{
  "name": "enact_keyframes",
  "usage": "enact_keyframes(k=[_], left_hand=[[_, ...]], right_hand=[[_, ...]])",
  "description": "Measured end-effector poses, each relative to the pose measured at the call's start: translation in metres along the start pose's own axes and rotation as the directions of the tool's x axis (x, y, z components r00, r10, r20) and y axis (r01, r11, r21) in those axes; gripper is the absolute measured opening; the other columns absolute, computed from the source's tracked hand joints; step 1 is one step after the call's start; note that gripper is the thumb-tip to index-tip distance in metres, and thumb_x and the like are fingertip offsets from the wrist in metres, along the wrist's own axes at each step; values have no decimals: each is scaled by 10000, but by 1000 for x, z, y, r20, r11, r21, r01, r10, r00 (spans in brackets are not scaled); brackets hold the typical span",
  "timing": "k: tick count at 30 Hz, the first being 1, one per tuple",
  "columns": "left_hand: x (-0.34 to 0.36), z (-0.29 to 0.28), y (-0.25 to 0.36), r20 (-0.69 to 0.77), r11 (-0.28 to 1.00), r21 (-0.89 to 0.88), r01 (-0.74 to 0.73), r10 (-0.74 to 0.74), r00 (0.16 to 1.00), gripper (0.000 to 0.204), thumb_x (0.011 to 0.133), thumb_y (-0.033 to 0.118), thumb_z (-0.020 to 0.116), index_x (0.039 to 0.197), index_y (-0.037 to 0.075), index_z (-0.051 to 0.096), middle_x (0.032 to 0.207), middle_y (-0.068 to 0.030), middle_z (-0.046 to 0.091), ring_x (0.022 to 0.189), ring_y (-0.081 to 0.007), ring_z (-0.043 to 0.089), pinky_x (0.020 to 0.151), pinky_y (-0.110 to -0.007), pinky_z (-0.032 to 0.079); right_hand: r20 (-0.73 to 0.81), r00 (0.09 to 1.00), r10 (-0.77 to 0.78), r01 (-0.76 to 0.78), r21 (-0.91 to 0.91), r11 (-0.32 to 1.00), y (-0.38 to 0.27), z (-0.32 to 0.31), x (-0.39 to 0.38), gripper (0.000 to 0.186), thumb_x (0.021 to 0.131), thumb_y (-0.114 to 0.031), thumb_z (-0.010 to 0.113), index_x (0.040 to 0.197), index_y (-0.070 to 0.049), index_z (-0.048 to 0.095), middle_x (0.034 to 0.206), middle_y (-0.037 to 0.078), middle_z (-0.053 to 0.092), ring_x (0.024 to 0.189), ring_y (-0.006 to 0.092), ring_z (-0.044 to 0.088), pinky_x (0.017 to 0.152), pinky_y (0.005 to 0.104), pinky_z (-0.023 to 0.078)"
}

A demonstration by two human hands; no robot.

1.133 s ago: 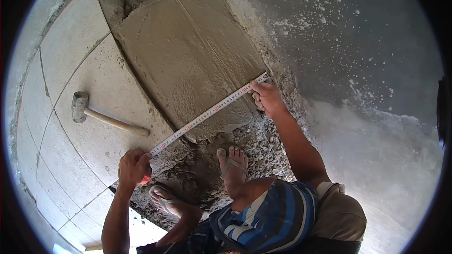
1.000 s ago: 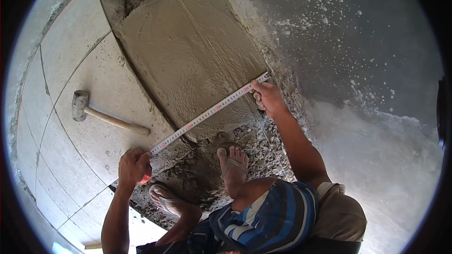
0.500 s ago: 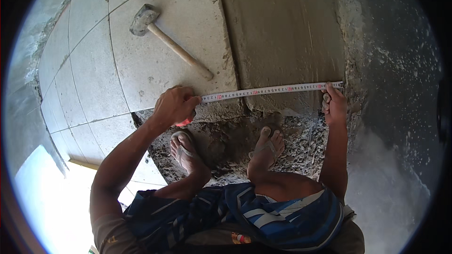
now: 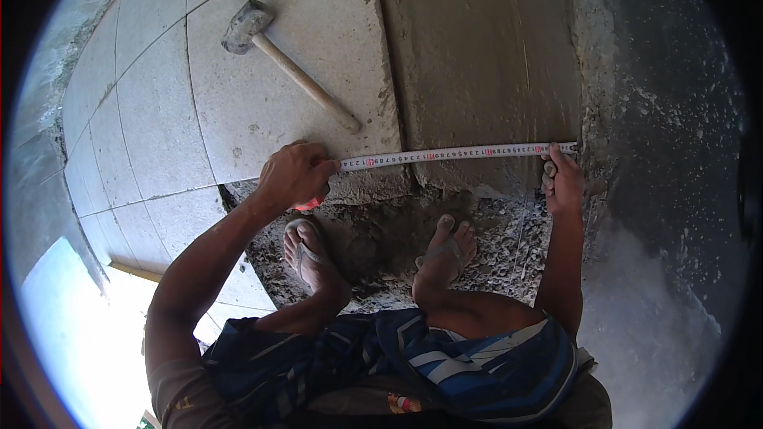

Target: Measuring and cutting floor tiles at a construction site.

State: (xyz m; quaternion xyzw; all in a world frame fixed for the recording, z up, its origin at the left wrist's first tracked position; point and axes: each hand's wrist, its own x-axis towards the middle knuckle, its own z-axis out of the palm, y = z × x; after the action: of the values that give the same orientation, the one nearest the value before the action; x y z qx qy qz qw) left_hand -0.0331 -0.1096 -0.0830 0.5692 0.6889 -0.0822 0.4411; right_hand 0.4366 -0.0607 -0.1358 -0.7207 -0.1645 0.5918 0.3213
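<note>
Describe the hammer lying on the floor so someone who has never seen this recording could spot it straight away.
Start from the pale laid tiles on the left, beside the smooth grey mortar bed. On the large tile nearest the mortar, above the stretched tape measure, lies the mallet. It is the only loose tool there, with a dusty grey head at upper left and a wooden handle slanting toward the tape.

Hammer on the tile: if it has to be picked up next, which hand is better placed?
Probably the left hand: it sits on the laid tile just below the hammer handle's end. The right hand pins the tape measure tip at the mortar bed's far edge.
</note>
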Motion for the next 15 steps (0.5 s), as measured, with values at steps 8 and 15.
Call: enact_keyframes(k=[8,15], left_hand=[[-8,-6,-3,-53,1000,-16,4,-5,999,366,853,418,662,856,56,712,889,-194,664,856,-387,657,773,-466,516],[6,-81,1,-349,987,-104,-125,81,934,262,881,253,690,789,9,672,739,-173,654,688,-308,664,659,-394,518]], right_hand=[[-25,999,-20,21,12,1000,-19,11,-12,352,936,-406,690,830,-80,609,563,-51,430,388,58,383,353,239,250],[191,955,-228,207,123,971,-92,70,23,281,965,-338,654,861,-78,619,572,-61,443,395,43,354,359,233,246]])
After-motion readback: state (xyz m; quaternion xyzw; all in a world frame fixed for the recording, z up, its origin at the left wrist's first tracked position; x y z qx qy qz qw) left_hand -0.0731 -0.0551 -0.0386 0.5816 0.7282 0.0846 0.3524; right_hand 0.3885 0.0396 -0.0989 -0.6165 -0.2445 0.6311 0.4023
